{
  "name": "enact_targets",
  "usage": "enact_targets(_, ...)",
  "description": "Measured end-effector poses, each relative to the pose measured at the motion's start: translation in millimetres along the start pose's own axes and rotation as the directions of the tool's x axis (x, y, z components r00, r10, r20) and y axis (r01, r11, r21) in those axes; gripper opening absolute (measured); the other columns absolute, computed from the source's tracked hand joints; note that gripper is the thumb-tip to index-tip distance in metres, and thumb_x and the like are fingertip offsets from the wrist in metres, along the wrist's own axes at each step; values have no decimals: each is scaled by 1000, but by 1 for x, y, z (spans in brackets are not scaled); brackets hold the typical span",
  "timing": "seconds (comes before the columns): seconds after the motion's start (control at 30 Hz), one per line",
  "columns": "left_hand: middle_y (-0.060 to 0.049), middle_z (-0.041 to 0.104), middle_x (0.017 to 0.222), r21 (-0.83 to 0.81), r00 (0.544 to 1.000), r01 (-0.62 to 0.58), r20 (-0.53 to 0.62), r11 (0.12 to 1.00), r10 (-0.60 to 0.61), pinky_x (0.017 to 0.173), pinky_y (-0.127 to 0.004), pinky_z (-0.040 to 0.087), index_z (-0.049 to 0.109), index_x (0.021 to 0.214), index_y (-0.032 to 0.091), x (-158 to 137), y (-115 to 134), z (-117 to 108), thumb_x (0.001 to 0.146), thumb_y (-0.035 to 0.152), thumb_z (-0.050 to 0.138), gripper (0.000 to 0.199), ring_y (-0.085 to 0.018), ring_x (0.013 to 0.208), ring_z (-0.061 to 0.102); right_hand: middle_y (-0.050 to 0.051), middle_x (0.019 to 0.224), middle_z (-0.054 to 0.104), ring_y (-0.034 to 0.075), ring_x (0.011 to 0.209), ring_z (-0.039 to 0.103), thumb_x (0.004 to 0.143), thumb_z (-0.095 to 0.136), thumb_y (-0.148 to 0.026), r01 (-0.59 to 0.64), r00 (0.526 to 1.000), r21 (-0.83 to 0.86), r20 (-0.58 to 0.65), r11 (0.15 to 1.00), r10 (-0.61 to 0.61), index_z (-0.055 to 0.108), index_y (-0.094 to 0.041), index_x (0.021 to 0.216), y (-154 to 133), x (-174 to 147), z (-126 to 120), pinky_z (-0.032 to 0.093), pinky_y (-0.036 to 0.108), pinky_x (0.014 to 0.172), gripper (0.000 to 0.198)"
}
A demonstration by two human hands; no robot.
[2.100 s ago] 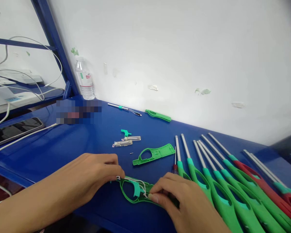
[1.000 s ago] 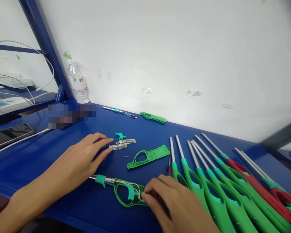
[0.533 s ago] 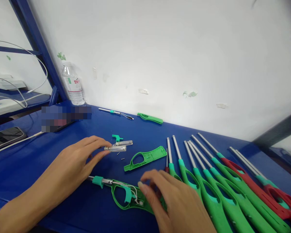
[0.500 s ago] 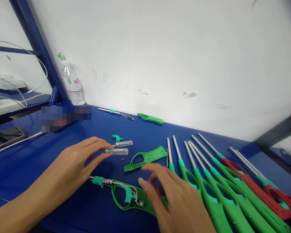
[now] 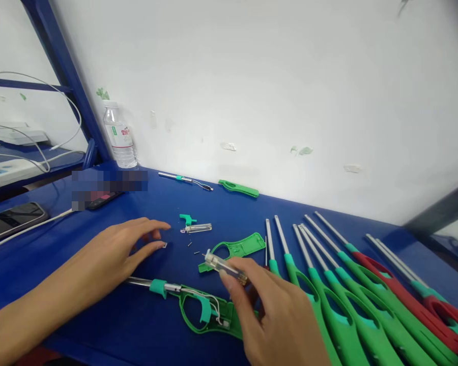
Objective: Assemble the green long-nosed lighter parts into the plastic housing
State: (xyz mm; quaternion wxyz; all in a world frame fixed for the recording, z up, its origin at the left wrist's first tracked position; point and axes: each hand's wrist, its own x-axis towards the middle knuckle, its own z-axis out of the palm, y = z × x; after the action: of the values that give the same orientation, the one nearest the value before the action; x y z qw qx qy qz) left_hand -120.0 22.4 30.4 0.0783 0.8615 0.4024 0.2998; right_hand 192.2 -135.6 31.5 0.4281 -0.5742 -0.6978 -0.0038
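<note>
My right hand [image 5: 275, 310] pinches a clear lighter fuel tank [image 5: 223, 265], its nozzle end pointing up and left. Below it lies an opened green lighter half [image 5: 189, 320] with a metal tube, a teal trigger [image 5: 205, 307] and white wires; my right hand hides its handle end. My left hand [image 5: 137, 244] hovers over the table, thumb and index finger apart. A tiny pale piece shows at its thumb tip; I cannot tell whether it is held. Past the fingers are a second clear tank [image 5: 199, 228], a teal part [image 5: 188, 219] and an empty green shell half [image 5: 246, 245].
Several assembled long lighters [image 5: 339, 300], green and red, fan out at the right. A metal tube with wires [image 5: 179, 178] and a green shell [image 5: 238, 188] lie by the wall. At left are a water bottle [image 5: 121, 140], a phone [image 5: 13, 221] and a white cable.
The clear fuel tank has passed from my left hand to my right hand. My left fingers have spread apart. Another small metal bit now shows on the table.
</note>
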Motion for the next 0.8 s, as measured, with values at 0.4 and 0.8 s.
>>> enact_targets(0.4, -1, 86, 85, -40, 992, 114, 65, 993, -112, 55, -33, 48, 88, 96, 33, -2, -20, 20, 118, 72, 73, 47, -20, 54, 61, -7, 91, 91, 15, 59, 79, 132, 71, -38, -17, 999, 27, 27, 999, 17, 90, -35, 127, 10, 5, -13, 52, 26, 54, 20)
enact_targets(0.8, 9, 92, 91, -195, 989, -116, -108, 974, 96, 57, -18, 57, 92, 107, 34, 1, 71, 5, 118, 36, 79, 18, -11, 61, 77, -3, 126, 98, 20, 92, 94, 131, 63, -34, -133, 989, 73, 77, 988, 128, 95, -40, 145, 6, -1, -5, 63, 29, 69, 35)
